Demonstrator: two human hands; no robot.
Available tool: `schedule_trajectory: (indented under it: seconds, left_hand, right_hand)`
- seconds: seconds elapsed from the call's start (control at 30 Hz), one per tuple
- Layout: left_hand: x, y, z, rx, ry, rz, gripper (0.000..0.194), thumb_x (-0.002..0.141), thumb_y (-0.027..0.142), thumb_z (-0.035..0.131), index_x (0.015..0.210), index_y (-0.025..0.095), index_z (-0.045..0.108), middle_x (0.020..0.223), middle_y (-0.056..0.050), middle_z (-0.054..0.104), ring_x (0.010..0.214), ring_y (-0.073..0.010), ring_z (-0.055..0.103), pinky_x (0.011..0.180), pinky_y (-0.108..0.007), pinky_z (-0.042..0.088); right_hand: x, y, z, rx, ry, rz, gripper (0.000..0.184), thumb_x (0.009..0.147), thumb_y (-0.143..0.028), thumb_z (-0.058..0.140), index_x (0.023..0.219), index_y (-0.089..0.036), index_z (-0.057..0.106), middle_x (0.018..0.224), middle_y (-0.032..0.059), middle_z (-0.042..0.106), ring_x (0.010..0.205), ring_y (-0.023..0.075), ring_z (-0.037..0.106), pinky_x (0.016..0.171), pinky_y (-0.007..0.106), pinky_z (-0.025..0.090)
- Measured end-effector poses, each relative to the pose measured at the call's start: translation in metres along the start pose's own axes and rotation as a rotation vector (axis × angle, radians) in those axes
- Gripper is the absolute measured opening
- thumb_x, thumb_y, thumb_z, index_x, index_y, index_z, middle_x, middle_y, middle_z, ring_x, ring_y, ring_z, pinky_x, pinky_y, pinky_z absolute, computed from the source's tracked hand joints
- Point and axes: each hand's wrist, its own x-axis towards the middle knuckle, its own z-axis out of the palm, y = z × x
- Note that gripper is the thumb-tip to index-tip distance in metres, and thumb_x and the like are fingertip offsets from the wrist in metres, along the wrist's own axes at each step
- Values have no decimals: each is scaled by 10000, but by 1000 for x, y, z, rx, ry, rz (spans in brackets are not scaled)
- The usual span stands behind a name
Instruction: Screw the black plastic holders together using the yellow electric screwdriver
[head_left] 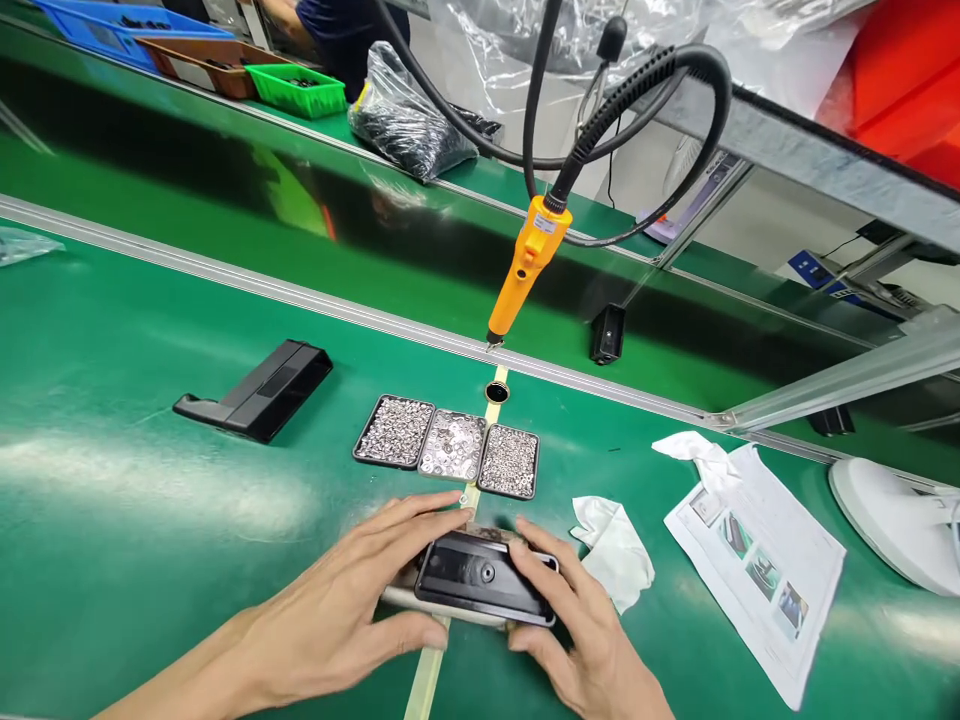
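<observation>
A black rectangular plastic part (486,578) with a small round hole or screw point near its middle lies on a pale block-like base (420,598) in front of me. My left hand (367,585) grips the left end, thumb in front and fingers behind. Around the right end my right hand (574,610) is closed, with fingers over the black top and the thumb at the front. By my left index fingertip a small ring, seemingly a washer (463,499), shows. Behind my hands sit three shallow trays of small metal parts: left tray (394,431), middle tray (453,444) and right tray (508,461).
An orange electric screwdriver (529,265) hangs from a cable above a small round black piece (497,392). A black handled housing (259,392) lies left. White cloth (616,550) and an instruction sheet (757,570) lie right. A metal rail (360,318) crosses behind.
</observation>
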Motion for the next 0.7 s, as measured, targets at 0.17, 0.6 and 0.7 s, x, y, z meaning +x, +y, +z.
schedule_trajectory:
  seconds: [0.17,0.6,0.7]
  left_hand:
    - [0,-1,5,57,29,50,646,1012,448,595,1598,347,343,1582,-76,491,1431,-322,505,1129,-542,494]
    - [2,-9,19,107,101,150,645,1044,563,484,1576,225,342,1542,-137,523,1413,-316,501,1140,-520,448]
    - [1,-11,19,122,84,162,638,1060,536,471,1593,224,312,1574,-129,485,1446,-312,453,1147,-500,421]
  right_hand:
    - [-2,6,3,-51,11,-41,595,1068,-421,455,1607,-213,313,1652,184,334,1494,300,423,1115,444,532]
    - [1,7,2,-86,57,-104,547,1084,-376,435,1581,-165,346,1604,200,399,1489,275,423,1070,406,554]
    - [-1,7,8,-66,63,-96,655,1038,-435,541,1592,-167,317,1599,209,387,1493,299,408,1092,442,539]
